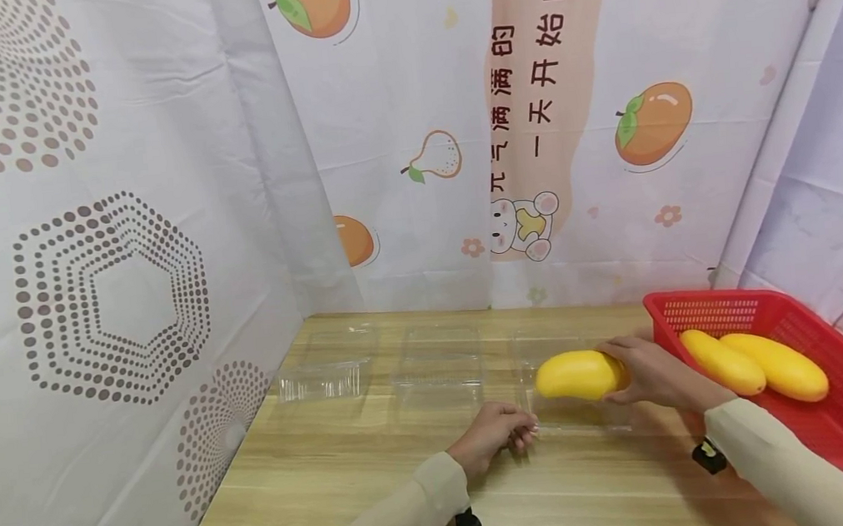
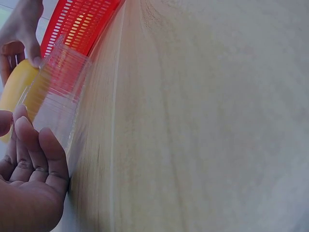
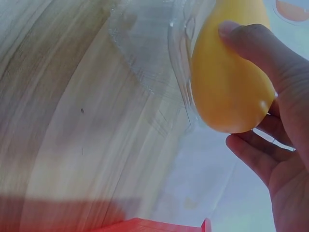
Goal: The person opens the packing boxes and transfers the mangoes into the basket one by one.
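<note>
A yellow mango (image 1: pixel 580 374) is gripped at its right end by my right hand (image 1: pixel 649 372). It is held over an open clear plastic box (image 1: pixel 582 428). Thumb on one side and fingers on the other, the right hand holds the mango (image 3: pixel 231 82) close to the box rim in the right wrist view. My left hand (image 1: pixel 493 436) pinches the box's near left corner between thumb and forefinger, its other fingers curled. The left wrist view shows the left hand (image 2: pixel 34 174) right at the box wall (image 2: pixel 58 111), with the mango just above the rim.
A red perforated basket (image 1: pixel 703 298) with two more yellow mangoes (image 1: pixel 772 366) stands on the right. Two more clear plastic boxes, a middle one (image 1: pixel 439 372) and a left one (image 1: pixel 326 380), sit along the back of the wooden table (image 1: pixel 320 481). Printed curtains hang behind and at the left.
</note>
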Action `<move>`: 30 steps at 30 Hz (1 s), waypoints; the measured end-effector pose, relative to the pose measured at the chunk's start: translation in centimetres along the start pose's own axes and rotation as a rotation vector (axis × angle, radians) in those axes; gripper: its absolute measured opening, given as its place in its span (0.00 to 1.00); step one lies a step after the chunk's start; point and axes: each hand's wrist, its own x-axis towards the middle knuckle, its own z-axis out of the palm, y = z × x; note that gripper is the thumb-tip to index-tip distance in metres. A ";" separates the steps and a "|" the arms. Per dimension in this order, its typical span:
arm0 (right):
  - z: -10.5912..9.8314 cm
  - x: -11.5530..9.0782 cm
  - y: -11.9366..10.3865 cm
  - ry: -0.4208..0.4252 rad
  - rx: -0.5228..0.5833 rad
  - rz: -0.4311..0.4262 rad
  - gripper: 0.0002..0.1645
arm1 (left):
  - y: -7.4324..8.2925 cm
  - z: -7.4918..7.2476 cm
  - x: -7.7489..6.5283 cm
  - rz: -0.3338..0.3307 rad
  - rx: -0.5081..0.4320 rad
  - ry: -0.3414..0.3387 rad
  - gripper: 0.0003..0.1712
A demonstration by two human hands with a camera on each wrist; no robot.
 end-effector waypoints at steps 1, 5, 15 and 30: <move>-0.1 0.0 0.0 0.000 -0.001 0.005 0.48 | 0.0 0.0 0.0 0.002 0.001 0.002 0.08; -0.6 -0.2 0.2 0.030 -0.016 -0.011 0.48 | 0.0 0.1 0.1 0.005 0.002 0.010 0.08; -1.5 -0.7 0.6 0.104 -0.058 -0.056 0.45 | -0.3 0.1 0.1 -0.013 0.019 0.016 0.09; -3.2 -1.1 1.4 0.064 -0.032 0.074 0.48 | -0.1 0.1 0.3 -0.002 0.006 0.003 0.09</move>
